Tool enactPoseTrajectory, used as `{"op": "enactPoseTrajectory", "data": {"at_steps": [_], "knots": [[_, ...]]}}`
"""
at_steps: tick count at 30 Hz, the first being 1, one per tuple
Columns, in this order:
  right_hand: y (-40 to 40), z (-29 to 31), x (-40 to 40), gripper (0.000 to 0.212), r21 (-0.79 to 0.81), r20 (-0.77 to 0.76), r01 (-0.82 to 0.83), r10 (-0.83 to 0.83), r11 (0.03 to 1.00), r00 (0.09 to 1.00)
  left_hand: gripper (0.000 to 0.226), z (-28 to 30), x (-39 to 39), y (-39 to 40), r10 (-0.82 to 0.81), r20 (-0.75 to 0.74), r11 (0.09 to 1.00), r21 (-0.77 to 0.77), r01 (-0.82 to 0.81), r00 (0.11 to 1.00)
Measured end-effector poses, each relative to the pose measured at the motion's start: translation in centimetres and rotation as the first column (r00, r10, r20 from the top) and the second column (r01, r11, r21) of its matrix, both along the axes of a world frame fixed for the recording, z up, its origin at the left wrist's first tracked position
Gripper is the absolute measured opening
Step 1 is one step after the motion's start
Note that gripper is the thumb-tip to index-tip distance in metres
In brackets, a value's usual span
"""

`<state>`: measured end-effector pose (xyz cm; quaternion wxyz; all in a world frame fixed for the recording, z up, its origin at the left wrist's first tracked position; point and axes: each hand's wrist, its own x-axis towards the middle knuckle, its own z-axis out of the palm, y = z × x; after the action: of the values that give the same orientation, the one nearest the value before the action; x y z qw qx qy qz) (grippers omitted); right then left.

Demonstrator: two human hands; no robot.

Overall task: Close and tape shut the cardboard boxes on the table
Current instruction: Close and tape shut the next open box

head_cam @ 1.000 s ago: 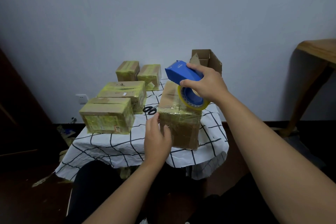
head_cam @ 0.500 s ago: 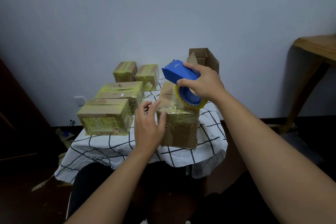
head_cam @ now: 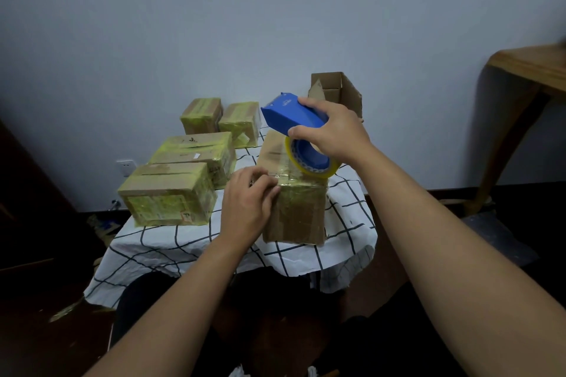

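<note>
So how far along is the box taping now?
Done: four yellow-taped cardboard boxes at left. In hand: right hand holds the blue tape dispenser over the brown box; left hand presses tape on its edge. Left: the open cardboard box behind.

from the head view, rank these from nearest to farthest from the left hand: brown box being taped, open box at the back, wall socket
1. Brown box: the left hand touches its near top edge.
2. Wall socket: off to the left, on the wall.
3. Open box: back right, behind the right hand.
</note>
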<state>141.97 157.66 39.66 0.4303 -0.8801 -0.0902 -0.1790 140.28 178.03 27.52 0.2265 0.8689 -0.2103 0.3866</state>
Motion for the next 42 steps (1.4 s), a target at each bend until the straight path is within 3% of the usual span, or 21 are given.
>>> {"op": "enactPoseTrajectory", "data": {"at_steps": [18, 27, 31, 36, 42], "knots": [[0.2, 0.0, -0.3, 0.067, -0.041, 0.016, 0.0, 0.001, 0.999, 1.0, 0.026, 0.7, 0.0, 0.7, -0.048, -0.21, 0.999, 0.004, 0.05, 0.977], [0.2, 0.1, -0.4, 0.067, -0.037, 0.009, 0.004, -0.004, 0.999, 1.0, 0.038, 1.7, -0.1, -0.3, -0.016, -0.189, 0.996, 0.084, 0.033, 0.982], [0.2, 0.0, -0.4, 0.067, -0.033, 0.011, 0.005, -0.005, 0.999, 1.0, 0.026, 1.6, 0.5, -1.8, -0.069, -0.196, 0.995, 0.063, 0.083, 0.978], [-0.1, -0.2, -0.3, 0.067, -0.021, 0.021, -0.004, 0.005, 1.0, 1.0, 0.041, 1.0, 0.6, -1.7, -0.045, -0.184, 0.998, 0.043, 0.053, 0.982], [0.0, -0.2, -0.1, 0.067, -0.048, 0.02, 0.007, -0.006, 0.999, 1.0, 0.035, 1.4, 0.5, -1.8, -0.007, -0.195, 0.993, 0.118, 0.03, 0.981]]}}
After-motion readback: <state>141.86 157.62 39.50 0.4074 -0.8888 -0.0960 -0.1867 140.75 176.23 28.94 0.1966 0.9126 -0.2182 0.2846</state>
